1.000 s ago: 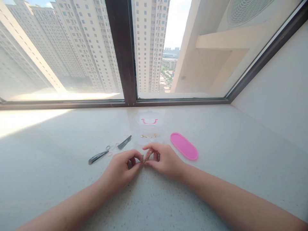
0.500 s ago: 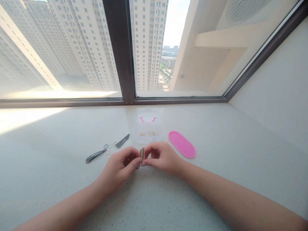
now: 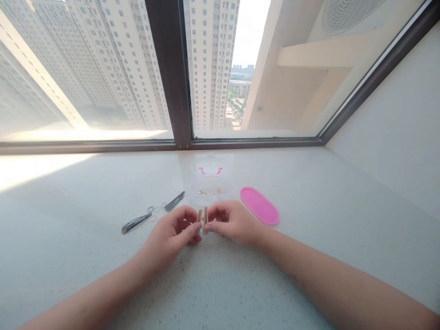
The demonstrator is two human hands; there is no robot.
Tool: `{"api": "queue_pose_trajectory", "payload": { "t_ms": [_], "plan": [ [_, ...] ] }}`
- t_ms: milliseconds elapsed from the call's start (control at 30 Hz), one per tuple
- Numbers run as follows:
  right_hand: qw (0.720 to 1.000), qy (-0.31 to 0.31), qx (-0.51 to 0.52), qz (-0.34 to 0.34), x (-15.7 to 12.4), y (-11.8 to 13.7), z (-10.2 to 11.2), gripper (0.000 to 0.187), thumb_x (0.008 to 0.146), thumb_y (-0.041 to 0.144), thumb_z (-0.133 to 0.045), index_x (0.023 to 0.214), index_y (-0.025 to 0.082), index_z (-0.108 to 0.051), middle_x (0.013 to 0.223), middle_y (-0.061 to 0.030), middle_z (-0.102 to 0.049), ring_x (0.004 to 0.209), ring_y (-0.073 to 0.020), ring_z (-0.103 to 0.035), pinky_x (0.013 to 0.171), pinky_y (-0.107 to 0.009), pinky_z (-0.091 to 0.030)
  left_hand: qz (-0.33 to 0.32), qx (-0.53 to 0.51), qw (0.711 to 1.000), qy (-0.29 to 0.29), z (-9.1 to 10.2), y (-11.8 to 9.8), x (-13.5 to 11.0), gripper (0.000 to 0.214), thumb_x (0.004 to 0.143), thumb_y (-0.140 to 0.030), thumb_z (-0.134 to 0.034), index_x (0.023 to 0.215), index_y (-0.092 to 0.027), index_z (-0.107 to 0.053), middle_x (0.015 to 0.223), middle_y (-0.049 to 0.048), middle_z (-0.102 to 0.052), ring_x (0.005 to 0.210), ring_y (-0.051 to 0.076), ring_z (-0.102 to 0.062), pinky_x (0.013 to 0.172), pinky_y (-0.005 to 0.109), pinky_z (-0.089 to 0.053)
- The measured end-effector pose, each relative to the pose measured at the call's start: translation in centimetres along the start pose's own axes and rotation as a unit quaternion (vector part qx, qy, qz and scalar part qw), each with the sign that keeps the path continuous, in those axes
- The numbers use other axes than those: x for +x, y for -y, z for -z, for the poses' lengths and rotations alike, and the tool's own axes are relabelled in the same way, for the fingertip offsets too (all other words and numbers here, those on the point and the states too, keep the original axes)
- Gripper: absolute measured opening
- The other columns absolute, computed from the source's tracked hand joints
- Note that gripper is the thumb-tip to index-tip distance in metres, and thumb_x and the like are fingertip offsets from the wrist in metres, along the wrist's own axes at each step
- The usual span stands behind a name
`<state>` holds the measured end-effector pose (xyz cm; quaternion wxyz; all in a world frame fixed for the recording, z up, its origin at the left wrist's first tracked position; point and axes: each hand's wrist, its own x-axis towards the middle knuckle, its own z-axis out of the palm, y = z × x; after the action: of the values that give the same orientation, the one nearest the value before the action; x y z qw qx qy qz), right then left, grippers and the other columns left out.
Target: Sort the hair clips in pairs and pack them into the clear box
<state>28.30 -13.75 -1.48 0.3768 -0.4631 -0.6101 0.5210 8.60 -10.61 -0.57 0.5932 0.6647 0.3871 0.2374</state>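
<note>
My left hand (image 3: pixel 180 228) pinches a slim beige hair clip (image 3: pixel 199 215) between thumb and fingers. Close beside it, my right hand (image 3: pixel 228 220) grips a second beige hair clip (image 3: pixel 205 220), held upright with a narrow gap between the two. Fingers cover part of both clips, so their full shape is hidden. Just beyond the hands stands an open clear plastic case (image 3: pixel 227 188) with small gold-coloured pieces (image 3: pixel 209 191) inside. A pink carry handle (image 3: pixel 211 173) shows on its raised or laid-back lid.
Left of the hands lie two dark hair clips (image 3: pixel 136 223) and several small hair ties (image 3: pixel 153 218). A pink oval tray or lid (image 3: pixel 260 206) rests to the right. The pale speckled sill (image 3: pixel 220 284) ends at a dark window frame (image 3: pixel 254 144), with a white wall (image 3: pixel 395 137) at right.
The beige clips, pressed together before, are now slightly apart, one in each hand. My right hand has shifted a little up. The other things lie as they were.
</note>
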Motion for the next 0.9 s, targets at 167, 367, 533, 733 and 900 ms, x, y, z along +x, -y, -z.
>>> {"api": "queue_pose_trajectory", "payload": {
  "t_ms": [167,367,533,733,900],
  "plan": [
    [0.999,-0.004,0.050,-0.017,0.17,0.00,0.14,0.026,0.075,0.038,-0.072,0.084,0.013,-0.069,0.070,-0.0019,-0.063,0.052,-0.0080,-0.049,0.048,-0.020,-0.042,0.015,-0.021,1.000,0.011,0.32,-0.19,0.21,0.014,0.084,-0.031,-0.062,0.088,-0.018,-0.059,0.076,0.0009,-0.066,0.070,0.017,-0.067,0.065,0.031,-0.057],
    [0.998,-0.004,0.057,-0.027,0.26,0.32,0.17,0.023,0.076,0.034,-0.071,0.086,0.013,-0.071,0.068,-0.0012,-0.062,0.051,-0.0072,-0.049,0.047,-0.019,-0.042,0.015,-0.016,0.999,0.030,0.44,-0.18,0.24,0.016,0.084,-0.030,-0.061,0.093,-0.016,-0.062,0.082,0.0032,-0.067,0.071,0.017,-0.066,0.067,0.030,-0.056],
    [0.998,0.001,0.062,-0.029,0.21,0.56,0.19,0.019,0.077,0.030,-0.070,0.087,0.014,-0.071,0.069,-0.0007,-0.062,0.051,-0.0069,-0.049,0.046,-0.018,-0.042,0.014,-0.012,0.999,0.035,0.52,-0.03,0.30,0.016,0.084,-0.031,-0.061,0.092,-0.016,-0.062,0.079,0.0020,-0.065,0.070,0.017,-0.064,0.066,0.031,-0.055],
    [0.998,-0.002,0.049,-0.049,0.17,0.57,0.25,0.014,0.078,0.026,-0.068,0.085,0.014,-0.069,0.067,0.0000,-0.062,0.049,-0.0067,-0.051,0.045,-0.018,-0.042,0.011,-0.013,0.999,0.042,0.52,-0.22,0.16,0.016,0.084,-0.031,-0.060,0.091,-0.017,-0.060,0.080,0.0016,-0.063,0.071,0.017,-0.063,0.066,0.030,-0.053],
    [0.997,0.001,0.035,-0.065,0.22,0.08,0.42,0.012,0.078,0.025,-0.066,0.080,0.014,-0.062,0.069,-0.0007,-0.063,0.048,-0.0074,-0.054,0.043,-0.017,-0.041,-0.003,0.008,0.999,0.050,0.57,0.03,0.41,0.014,0.084,-0.028,-0.056,0.092,-0.017,-0.060,0.079,0.0015,-0.063,0.069,0.016,-0.060,0.065,0.030,-0.051]
  ]
}}
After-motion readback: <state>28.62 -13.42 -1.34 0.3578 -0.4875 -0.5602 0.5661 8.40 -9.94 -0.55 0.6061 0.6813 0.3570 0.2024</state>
